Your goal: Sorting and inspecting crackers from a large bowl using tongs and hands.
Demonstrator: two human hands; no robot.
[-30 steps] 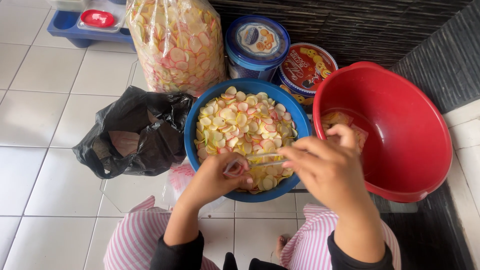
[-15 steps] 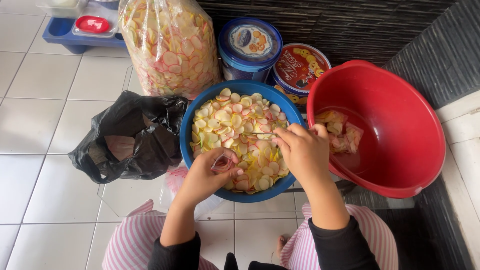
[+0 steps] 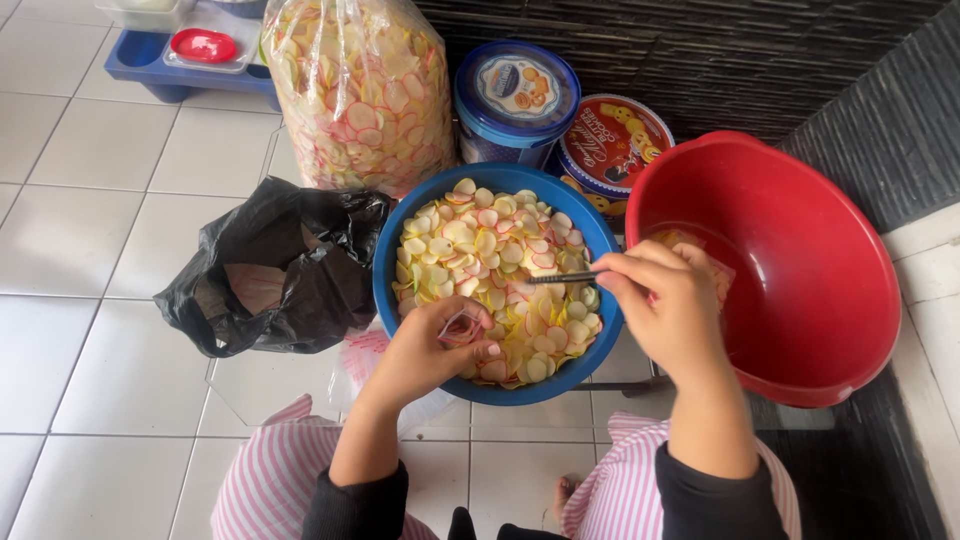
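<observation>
On the tiled floor [image 3: 90, 250], against the dark wall along its far edge, the red basin [image 3: 800, 250] and the blue bowl [image 3: 392, 262] of thin round pink-and-yellow slices [image 3: 480, 250] sit side by side as before. The right hand [image 3: 665, 300], over the basin a second ago, has swung back across the bowl's right rim, fingers closed on a slim dark tool [image 3: 562, 277] pointing over the slices. The left hand [image 3: 430, 350] stays at the near rim, curled around a pink-edged piece [image 3: 458, 325].

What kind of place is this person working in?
Probably a home floor used for small-scale snack making: the person sits on white floor tiles beside a blue bowl of thin round chips, a big clear bag of chips and a red basin.
</observation>
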